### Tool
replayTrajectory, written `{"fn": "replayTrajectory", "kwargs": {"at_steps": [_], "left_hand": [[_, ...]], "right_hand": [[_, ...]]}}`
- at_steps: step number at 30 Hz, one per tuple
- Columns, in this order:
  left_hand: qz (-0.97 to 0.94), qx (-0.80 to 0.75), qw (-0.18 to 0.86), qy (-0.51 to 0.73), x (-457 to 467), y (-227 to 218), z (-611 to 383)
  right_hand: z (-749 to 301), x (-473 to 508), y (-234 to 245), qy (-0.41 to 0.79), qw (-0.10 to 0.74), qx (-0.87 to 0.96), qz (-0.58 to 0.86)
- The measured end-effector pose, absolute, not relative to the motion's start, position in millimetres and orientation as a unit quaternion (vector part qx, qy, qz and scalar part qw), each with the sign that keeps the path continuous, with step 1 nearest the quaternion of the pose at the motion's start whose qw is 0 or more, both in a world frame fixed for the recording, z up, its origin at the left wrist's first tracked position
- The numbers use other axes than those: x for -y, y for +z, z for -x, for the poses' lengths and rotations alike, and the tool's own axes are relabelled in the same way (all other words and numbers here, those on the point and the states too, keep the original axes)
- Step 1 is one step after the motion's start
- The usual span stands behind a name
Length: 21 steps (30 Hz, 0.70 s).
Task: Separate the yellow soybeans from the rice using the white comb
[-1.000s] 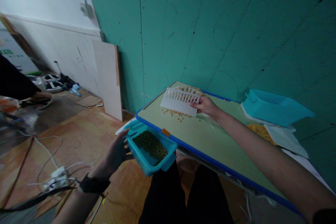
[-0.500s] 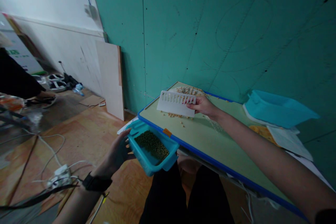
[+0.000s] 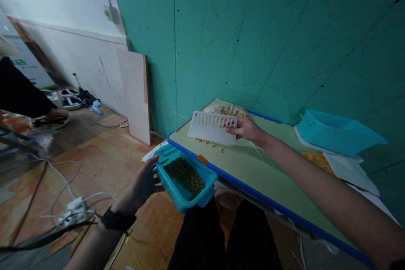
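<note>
My left hand (image 3: 146, 182) grips the left end of a turquoise plastic box (image 3: 177, 196), which sits just below the board's near edge. Inside lie small dark green beans (image 3: 182, 169) mixed with pale yellow ones. My right hand (image 3: 248, 130) pinches the right end of a white slotted plastic scraper (image 3: 210, 128), tilted on the pale green, blue-edged board (image 3: 253, 164). Loose yellow beans (image 3: 212, 145) lie along the scraper's near edge. Behind it, a larger heap of yellow beans (image 3: 229, 110) spreads toward the far corner.
A second turquoise box (image 3: 338, 133) stands at the board's right, beside an orange cloth (image 3: 318, 162) and white sheets. An orange clip (image 3: 202, 159) sits on the near edge. The green wall (image 3: 215, 50) rises behind. A power strip (image 3: 74, 211) and cables lie on the floor at left.
The scraper has moved slightly toward me, pushing a few yellow beans closer to the board's near edge. My left hand still holds the box in nearly the same place.
</note>
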<state>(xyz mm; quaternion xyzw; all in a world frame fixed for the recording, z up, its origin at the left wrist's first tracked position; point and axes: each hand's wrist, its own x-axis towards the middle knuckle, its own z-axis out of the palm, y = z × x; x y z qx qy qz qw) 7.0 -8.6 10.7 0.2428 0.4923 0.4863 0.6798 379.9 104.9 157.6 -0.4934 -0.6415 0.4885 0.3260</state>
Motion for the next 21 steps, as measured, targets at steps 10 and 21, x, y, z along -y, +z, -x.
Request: {"fn": "replayTrajectory", "kwargs": {"at_steps": [10,21], "left_hand": [[-0.249,-0.493,0.677,0.486,14,17,-8],[-0.246,-0.492,0.686,0.476,14,19,-9]], "right_hand": [[-376,-89,160,0.507,0.336,0.629,0.483],[-374,-78,153,0.507,0.328,0.638,0.478]]}}
